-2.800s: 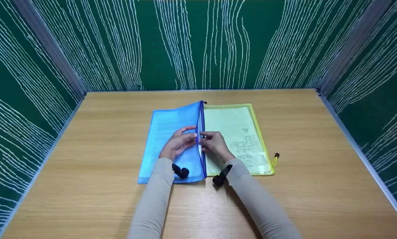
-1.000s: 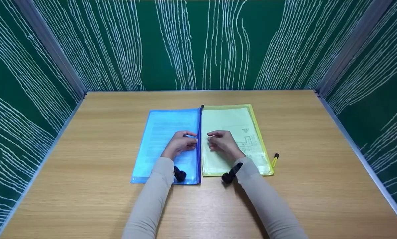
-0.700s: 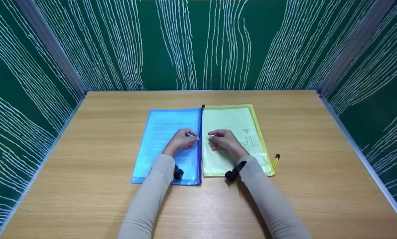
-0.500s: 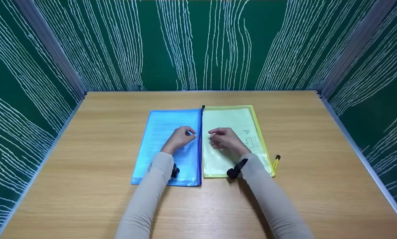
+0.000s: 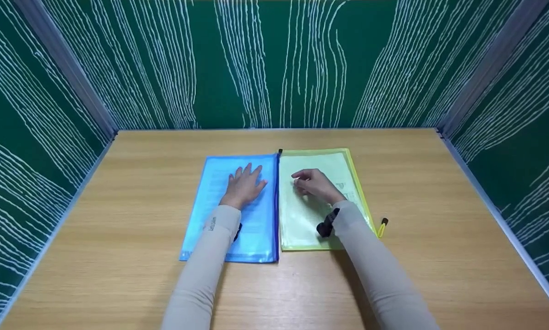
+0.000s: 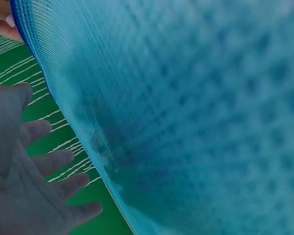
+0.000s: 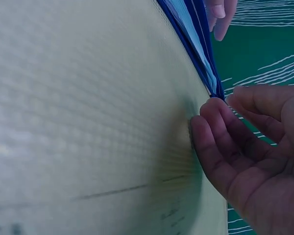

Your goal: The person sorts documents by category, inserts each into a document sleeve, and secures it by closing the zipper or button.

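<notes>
A blue zip pouch (image 5: 258, 233) with printed paper inside lies flat on the table. Over its middle my left hand (image 5: 243, 187) spreads its fingers; the left wrist view shows the palm of this hand (image 6: 24, 171) facing the mesh. Beside it lies a yellow zip pouch (image 5: 302, 227) holding a sheet with drawings. My right hand (image 5: 319, 185) is above that pouch, fingers loosely bent and nothing held. In the right wrist view the blue pouch's dark zipper edge (image 7: 202, 46) parts slightly. Part of the yellow pouch is hidden under my right forearm.
A black zipper pull (image 5: 280, 151) sits at the top of the blue pouch's edge. The yellow pouch's pull (image 5: 383, 227) sticks out at its lower right. Wooden table (image 5: 132, 206) surrounds both pouches, with green walls (image 5: 228, 105) behind and at the sides.
Earlier both hands were at the blue pouch's lifted zipper edge; it now lies flat. My left hand has moved off the edge and spread its fingers; my right has drawn back to the right.
</notes>
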A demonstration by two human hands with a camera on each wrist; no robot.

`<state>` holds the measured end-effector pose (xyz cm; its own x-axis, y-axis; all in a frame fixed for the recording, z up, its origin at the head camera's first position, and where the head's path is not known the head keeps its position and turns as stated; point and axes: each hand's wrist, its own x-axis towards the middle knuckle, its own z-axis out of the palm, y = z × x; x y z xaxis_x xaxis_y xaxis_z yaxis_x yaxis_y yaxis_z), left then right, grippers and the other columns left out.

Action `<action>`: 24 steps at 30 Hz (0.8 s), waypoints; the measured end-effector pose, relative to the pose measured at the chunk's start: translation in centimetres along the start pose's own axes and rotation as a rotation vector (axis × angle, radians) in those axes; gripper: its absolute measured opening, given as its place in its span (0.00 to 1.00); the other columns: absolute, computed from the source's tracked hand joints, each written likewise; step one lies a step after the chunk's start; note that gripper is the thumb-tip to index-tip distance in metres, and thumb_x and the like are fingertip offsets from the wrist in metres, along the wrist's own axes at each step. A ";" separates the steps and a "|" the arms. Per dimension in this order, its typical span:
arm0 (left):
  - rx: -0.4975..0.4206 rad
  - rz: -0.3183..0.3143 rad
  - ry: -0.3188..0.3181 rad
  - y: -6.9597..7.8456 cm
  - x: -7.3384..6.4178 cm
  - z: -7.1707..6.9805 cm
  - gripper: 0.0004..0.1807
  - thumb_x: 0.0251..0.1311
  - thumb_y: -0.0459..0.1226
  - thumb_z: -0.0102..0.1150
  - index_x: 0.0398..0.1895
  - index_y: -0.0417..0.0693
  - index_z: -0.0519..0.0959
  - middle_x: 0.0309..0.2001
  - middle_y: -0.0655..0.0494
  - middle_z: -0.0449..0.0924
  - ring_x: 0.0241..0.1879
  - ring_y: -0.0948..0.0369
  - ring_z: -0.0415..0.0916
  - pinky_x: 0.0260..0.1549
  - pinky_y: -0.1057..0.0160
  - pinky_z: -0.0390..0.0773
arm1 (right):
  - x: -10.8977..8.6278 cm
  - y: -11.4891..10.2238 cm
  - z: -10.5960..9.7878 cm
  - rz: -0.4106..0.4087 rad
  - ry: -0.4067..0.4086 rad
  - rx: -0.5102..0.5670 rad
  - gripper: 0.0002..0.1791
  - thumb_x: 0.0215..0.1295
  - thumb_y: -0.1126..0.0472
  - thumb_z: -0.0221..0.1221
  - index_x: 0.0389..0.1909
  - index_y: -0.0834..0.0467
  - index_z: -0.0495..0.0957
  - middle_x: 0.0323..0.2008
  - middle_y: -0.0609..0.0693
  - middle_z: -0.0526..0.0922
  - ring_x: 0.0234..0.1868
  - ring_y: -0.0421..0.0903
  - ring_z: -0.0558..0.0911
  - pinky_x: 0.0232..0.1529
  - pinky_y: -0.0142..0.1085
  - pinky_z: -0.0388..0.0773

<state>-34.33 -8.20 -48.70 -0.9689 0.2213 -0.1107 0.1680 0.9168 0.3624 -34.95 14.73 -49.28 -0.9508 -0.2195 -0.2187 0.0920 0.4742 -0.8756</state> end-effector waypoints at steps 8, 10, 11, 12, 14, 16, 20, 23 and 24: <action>0.148 0.021 0.014 0.1 1.3 0.1 0.36 0.70 0.59 0.36 0.77 0.62 0.44 0.78 0.49 0.37 0.76 0.44 0.36 0.71 0.38 0.41 | 1.9 0.1 -0.2 -0.021 0.037 -0.028 0.18 0.69 0.61 0.52 0.57 0.62 0.76 0.45 0.56 0.79 0.40 0.46 0.80 0.43 0.33 0.80; 0.187 0.033 0.015 0.1 1.7 0.2 0.37 0.70 0.60 0.35 0.77 0.63 0.43 0.78 0.49 0.38 0.76 0.44 0.36 0.71 0.38 0.42 | 2.3 0.1 0.0 -0.036 0.043 -0.042 0.18 0.70 0.61 0.52 0.57 0.62 0.76 0.48 0.58 0.80 0.41 0.48 0.81 0.44 0.35 0.80; 0.204 0.037 0.014 0.0 1.9 0.2 0.37 0.70 0.61 0.34 0.77 0.63 0.42 0.78 0.50 0.38 0.76 0.45 0.36 0.71 0.38 0.42 | 2.5 0.1 0.1 -0.047 0.044 -0.049 0.18 0.70 0.61 0.52 0.57 0.62 0.75 0.49 0.59 0.80 0.42 0.49 0.81 0.44 0.35 0.81; 0.215 0.037 0.011 0.0 2.1 0.2 0.37 0.70 0.61 0.33 0.77 0.63 0.42 0.78 0.50 0.37 0.76 0.45 0.35 0.71 0.38 0.42 | 2.8 0.1 0.1 -0.059 0.046 -0.056 0.18 0.71 0.61 0.52 0.58 0.63 0.75 0.50 0.60 0.80 0.43 0.50 0.81 0.44 0.36 0.81; 0.225 0.029 -0.005 -0.2 2.4 0.2 0.37 0.70 0.62 0.32 0.77 0.64 0.40 0.78 0.50 0.36 0.76 0.45 0.35 0.71 0.38 0.42 | 3.2 0.0 0.3 -0.089 0.047 -0.067 0.18 0.71 0.62 0.53 0.58 0.64 0.75 0.52 0.61 0.80 0.45 0.52 0.81 0.45 0.37 0.81; 0.218 0.011 -0.034 -0.5 2.6 0.2 0.38 0.69 0.63 0.31 0.77 0.64 0.38 0.78 0.50 0.34 0.76 0.45 0.34 0.71 0.38 0.42 | 3.6 -0.1 0.3 -0.103 0.051 -0.074 0.19 0.70 0.63 0.53 0.58 0.65 0.75 0.53 0.61 0.79 0.48 0.53 0.81 0.46 0.37 0.81; 0.174 -0.026 -0.110 -0.8 2.8 0.3 0.39 0.69 0.64 0.30 0.77 0.65 0.36 0.78 0.51 0.32 0.76 0.44 0.33 0.71 0.38 0.42 | 4.4 -0.3 0.1 -0.096 0.061 -0.087 0.19 0.70 0.63 0.53 0.60 0.65 0.73 0.54 0.61 0.79 0.53 0.54 0.79 0.50 0.40 0.79; 0.153 -0.022 -0.136 -0.8 2.8 0.4 0.38 0.69 0.63 0.31 0.77 0.64 0.39 0.78 0.52 0.33 0.76 0.45 0.33 0.71 0.40 0.42 | 5.0 -0.4 -0.3 -0.083 0.090 -0.110 0.20 0.70 0.63 0.53 0.60 0.64 0.73 0.54 0.61 0.79 0.54 0.55 0.78 0.52 0.42 0.77; 0.150 -0.015 -0.140 -0.8 2.9 0.5 0.38 0.69 0.63 0.31 0.77 0.63 0.39 0.78 0.52 0.33 0.76 0.45 0.32 0.72 0.41 0.41 | 5.2 -0.4 -0.5 -0.081 0.100 -0.117 0.20 0.70 0.63 0.53 0.60 0.64 0.73 0.54 0.61 0.78 0.54 0.56 0.78 0.53 0.44 0.77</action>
<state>-37.15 -8.10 -49.75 -0.9385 0.2415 -0.2469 0.1889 0.9574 0.2185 -40.11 13.80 -49.89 -0.9789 -0.1778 -0.1009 -0.0152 0.5555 -0.8314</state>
